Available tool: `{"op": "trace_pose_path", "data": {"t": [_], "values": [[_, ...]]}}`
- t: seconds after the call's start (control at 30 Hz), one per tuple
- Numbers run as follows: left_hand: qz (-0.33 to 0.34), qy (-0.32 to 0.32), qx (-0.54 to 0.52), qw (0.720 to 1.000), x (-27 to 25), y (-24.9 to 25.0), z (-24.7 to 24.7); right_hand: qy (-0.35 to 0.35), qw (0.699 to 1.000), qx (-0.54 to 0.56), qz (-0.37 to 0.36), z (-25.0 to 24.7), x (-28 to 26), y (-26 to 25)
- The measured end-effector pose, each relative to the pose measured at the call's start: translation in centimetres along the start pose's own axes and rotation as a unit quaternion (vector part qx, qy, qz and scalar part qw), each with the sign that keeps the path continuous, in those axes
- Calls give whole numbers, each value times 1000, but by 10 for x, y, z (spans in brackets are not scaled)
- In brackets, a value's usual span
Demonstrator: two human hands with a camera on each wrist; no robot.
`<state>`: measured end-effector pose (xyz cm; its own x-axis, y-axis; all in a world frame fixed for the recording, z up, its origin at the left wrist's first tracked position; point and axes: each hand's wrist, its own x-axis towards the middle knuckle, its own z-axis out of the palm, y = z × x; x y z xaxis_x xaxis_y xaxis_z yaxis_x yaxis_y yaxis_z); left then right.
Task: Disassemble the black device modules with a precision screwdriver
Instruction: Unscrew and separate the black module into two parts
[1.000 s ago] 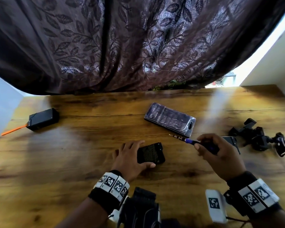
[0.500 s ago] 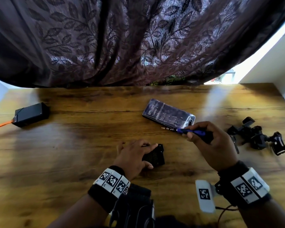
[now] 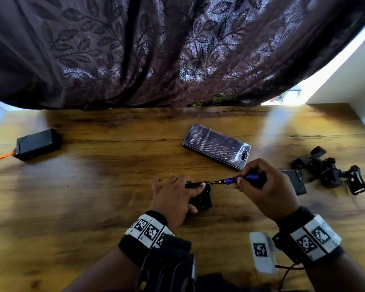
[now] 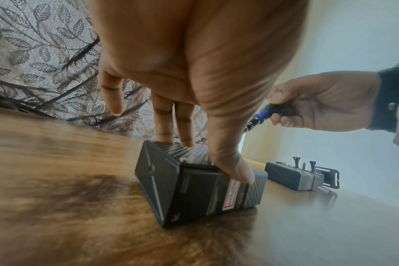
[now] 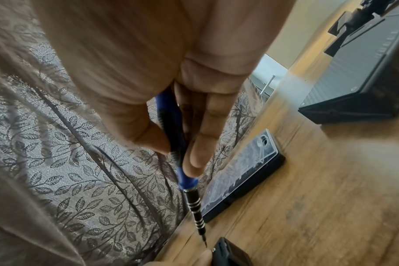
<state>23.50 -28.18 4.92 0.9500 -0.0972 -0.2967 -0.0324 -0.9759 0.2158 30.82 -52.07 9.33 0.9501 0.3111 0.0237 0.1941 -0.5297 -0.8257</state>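
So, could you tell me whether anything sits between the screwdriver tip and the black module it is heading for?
Nothing visible does. The screwdriver tip hangs just short of the black module's top corner, with only air between. The left hand grips the module, its fingertip close beside the tip but not across it.

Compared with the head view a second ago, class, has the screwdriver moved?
Yes. The screwdriver has swung leftward and nearer, away from the bit case it lay beside, and its tip now meets the black module under the left hand.

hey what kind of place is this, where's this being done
Probably a home desk used as a makeshift repair bench: a wooden table against a leaf-patterned curtain, a bit-set case, and a screwdriver.
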Motion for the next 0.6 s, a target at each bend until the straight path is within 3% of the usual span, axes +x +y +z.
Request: {"op": "trace_pose_path", "data": {"t": [0.6], "values": [[2,-5,1,1000,1,-2,1,-14,999,-30,0,2,2,-8]]}}
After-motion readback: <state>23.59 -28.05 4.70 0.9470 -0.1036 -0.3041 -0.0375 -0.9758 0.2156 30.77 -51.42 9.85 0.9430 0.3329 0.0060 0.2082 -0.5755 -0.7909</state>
